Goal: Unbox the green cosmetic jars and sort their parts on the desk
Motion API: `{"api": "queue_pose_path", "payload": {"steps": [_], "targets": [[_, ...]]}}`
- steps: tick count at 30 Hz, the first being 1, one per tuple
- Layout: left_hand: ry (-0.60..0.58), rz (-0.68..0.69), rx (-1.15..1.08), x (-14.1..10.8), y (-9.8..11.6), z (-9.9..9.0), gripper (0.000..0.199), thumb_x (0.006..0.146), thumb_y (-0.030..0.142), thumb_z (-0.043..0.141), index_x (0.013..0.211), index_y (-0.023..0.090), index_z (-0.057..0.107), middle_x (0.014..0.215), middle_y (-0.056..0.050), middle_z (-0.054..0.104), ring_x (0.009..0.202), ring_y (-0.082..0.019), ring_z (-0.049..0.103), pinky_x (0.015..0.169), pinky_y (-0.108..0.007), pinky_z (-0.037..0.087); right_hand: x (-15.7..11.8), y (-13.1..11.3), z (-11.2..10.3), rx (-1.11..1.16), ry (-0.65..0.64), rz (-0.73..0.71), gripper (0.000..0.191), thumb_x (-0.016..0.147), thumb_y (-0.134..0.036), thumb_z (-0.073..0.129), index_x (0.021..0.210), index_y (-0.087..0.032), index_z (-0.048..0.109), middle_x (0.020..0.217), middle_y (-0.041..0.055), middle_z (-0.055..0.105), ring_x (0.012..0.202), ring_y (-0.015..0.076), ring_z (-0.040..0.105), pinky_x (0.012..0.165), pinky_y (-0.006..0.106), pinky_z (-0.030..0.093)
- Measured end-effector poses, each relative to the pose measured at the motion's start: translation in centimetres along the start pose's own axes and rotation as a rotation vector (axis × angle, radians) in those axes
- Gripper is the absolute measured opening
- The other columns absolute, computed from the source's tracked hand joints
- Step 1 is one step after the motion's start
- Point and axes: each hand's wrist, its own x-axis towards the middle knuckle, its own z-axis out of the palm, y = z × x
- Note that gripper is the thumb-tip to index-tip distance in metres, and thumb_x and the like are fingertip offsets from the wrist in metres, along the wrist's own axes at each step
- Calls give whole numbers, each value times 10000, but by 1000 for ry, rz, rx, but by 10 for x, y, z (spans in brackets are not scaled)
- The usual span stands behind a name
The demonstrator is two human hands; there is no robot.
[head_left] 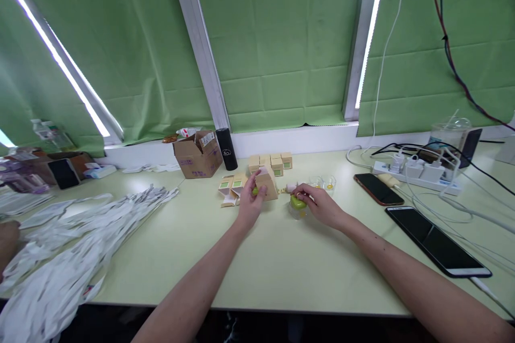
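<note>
My left hand (251, 204) grips a small tan cardboard box (266, 184), tilted up off the table. A bit of green shows by its fingers; I cannot tell what it belongs to. With bent fingers, my right hand (316, 202) holds a small green rounded object (298, 202) at a clear plastic piece with some yellow in it. Just behind that hand are clear round containers (329, 182) with yellow bits inside. Open tan boxes with green labels (226, 186) lie left of my left hand. Behind stand several closed small boxes (286, 159).
A brown carton (197, 156) and a black cylinder (227, 149) stand at the back. White strips (92, 230) cover the left side, where another person's hand (8, 241) shows. Phones (436, 238) and a power strip (418, 176) with cables lie at right.
</note>
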Motion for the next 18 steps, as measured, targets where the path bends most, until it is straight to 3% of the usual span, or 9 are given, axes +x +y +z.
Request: {"api": "queue_pose_path", "payload": {"steps": [7, 18], "targets": [[-31, -112, -148, -1, 6, 1, 570, 856, 564, 770, 1280, 212, 625, 1251, -108, 703, 1138, -251, 655, 924, -327, 554, 0, 0, 2, -78, 5, -16, 288, 1039, -330, 361, 1003, -244, 634, 920, 25, 701, 806, 192, 613, 765, 320, 460], [-71, -210, -346, 1, 1, -1, 554, 837, 509, 802, 1278, 225, 624, 1323, -108, 688, 1146, -275, 676, 836, -335, 607, -2, -7, 1, -189, -11, 65, 245, 1025, -304, 386, 996, -249, 624, 926, 18, 718, 796, 194, 614, 745, 312, 440]]}}
